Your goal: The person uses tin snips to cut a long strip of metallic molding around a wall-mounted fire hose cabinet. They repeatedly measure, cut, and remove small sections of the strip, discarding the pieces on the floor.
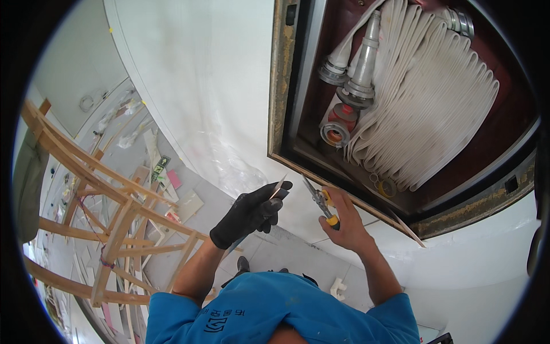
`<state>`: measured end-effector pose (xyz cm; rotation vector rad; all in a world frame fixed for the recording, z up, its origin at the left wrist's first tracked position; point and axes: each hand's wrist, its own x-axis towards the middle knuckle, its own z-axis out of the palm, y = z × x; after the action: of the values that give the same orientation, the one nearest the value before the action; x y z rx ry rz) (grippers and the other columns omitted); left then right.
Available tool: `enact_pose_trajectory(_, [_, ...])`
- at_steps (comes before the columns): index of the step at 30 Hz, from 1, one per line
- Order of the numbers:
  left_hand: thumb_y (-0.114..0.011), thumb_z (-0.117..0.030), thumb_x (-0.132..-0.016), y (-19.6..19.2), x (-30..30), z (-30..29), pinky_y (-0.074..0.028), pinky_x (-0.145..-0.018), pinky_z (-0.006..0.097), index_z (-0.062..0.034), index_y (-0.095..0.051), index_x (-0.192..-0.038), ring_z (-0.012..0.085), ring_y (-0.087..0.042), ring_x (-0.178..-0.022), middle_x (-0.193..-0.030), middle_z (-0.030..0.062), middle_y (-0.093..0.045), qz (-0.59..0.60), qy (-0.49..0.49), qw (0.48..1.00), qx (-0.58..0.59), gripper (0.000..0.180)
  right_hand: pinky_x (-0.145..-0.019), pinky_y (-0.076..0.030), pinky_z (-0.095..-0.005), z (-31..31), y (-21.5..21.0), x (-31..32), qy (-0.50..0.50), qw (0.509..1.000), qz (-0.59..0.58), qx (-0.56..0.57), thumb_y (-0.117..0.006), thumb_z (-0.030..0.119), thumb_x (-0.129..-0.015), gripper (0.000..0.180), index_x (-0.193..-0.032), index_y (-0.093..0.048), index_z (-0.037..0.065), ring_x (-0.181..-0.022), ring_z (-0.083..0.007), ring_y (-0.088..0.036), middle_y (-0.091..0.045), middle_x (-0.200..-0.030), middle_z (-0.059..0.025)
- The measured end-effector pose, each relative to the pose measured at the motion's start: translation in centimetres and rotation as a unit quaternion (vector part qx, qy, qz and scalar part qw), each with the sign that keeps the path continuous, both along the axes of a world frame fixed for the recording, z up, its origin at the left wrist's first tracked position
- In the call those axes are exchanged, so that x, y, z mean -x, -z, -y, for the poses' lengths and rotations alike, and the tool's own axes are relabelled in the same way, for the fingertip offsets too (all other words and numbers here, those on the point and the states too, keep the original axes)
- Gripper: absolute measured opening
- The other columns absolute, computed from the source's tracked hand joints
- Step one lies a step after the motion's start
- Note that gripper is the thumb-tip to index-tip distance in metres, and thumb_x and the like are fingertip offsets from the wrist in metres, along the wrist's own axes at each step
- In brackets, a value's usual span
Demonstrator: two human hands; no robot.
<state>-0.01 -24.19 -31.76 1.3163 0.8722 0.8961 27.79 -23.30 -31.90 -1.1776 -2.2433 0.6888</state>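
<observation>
1. Pliers with a yellow-and-black grip and slim metal jaws (322, 204) sit clenched in your bare right hand (344, 221), tips aimed up-left at the thin, pale flat strip (279, 186).
2. Your left hand (249, 215), in a black glove, pinches that strip between its fingertips; it stands tilted, just beside the pliers' tips, not touching them as far as you can tell.
3. You seem to be about to grip or trim the strip: that calls for bringing the jaws onto its edge squarely.
4. Above your hands, the rusty-framed recessed wall cabinet (282, 86) holds a folded white fabric hose (429, 97), ribbed and soft, and a smooth metal nozzle (364, 63).
</observation>
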Motion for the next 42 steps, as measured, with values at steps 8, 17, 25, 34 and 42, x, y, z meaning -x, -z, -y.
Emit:
enact_pose_trajectory(8, [-0.058, -0.032, -0.102, 1.0, 1.4, 1.2, -0.047, -0.057, 0.023, -0.0026, -0.050, -0.142, 0.0068, -0.056, -0.061, -0.072, -0.0012, -0.055, -0.003, -0.067, 0.998, -0.022, 0.050, -0.109, -0.038, -0.0410, -2.3, -0.6, 0.7, -0.090, 0.991, 0.097, -0.020, -0.079, 0.005, -0.073, 0.078, -0.141, -0.040, 0.006, -0.127, -0.0365, -0.045, -0.043, -0.134, -0.0191])
enact_pose_trajectory(17, [-0.060, -0.030, -0.101, 0.8, 3.2, 2.6, -0.049, -0.059, 0.021, -0.0026, -0.049, -0.144, 0.0048, -0.056, -0.062, -0.074, -0.0028, -0.052, 0.044, -0.072, 0.995, 0.050, 0.052, -0.106, -0.038, -0.0405, -3.3, -1.3, 3.0, -0.131, 0.983, 0.124, -0.037, -0.081, 0.006, -0.069, 0.077, -0.138, -0.046, 0.006, -0.121, -0.0342, -0.046, -0.047, -0.127, -0.0175])
enact_pose_trajectory(25, [-0.062, -0.030, -0.100, 1.0, 4.6, 3.1, -0.049, -0.059, 0.021, -0.0032, -0.051, -0.143, 0.0044, -0.055, -0.061, -0.076, -0.0025, -0.055, 0.055, -0.069, 0.995, 0.050, 0.052, -0.104, -0.039, -0.0400, -3.7, -1.5, 4.7, -0.161, 0.977, 0.136, -0.030, -0.082, 0.007, -0.069, 0.076, -0.137, -0.047, 0.006, -0.120, -0.0337, -0.047, -0.048, -0.125, -0.0179])
enact_pose_trajectory(34, [-0.063, -0.028, -0.099, 1.5, 5.4, 3.1, -0.051, -0.059, 0.022, -0.0034, -0.053, -0.142, 0.0058, -0.057, -0.062, -0.083, 0.0010, -0.060, 0.071, -0.076, 0.993, 0.046, 0.050, -0.103, -0.041, -0.0401, -4.0, -1.1, 5.7, -0.174, 0.974, 0.138, -0.038, -0.082, 0.007, -0.069, 0.073, -0.133, -0.048, 0.006, -0.118, -0.0344, -0.050, -0.051, -0.124, -0.0174])
enact_pose_trajectory(42, [-0.063, -0.027, -0.099, 2.0, 6.1, 3.1, -0.052, -0.059, 0.022, -0.0029, -0.053, -0.141, 0.0060, -0.059, -0.063, -0.097, 0.0049, -0.066, 0.064, -0.072, 0.993, 0.062, 0.049, -0.099, -0.043, -0.0408, -4.2, -0.8, 6.2, -0.180, 0.975, 0.125, -0.035, -0.080, 0.004, -0.071, 0.067, -0.129, -0.047, 0.006, -0.116, -0.0342, -0.052, -0.051, -0.122, -0.0173])
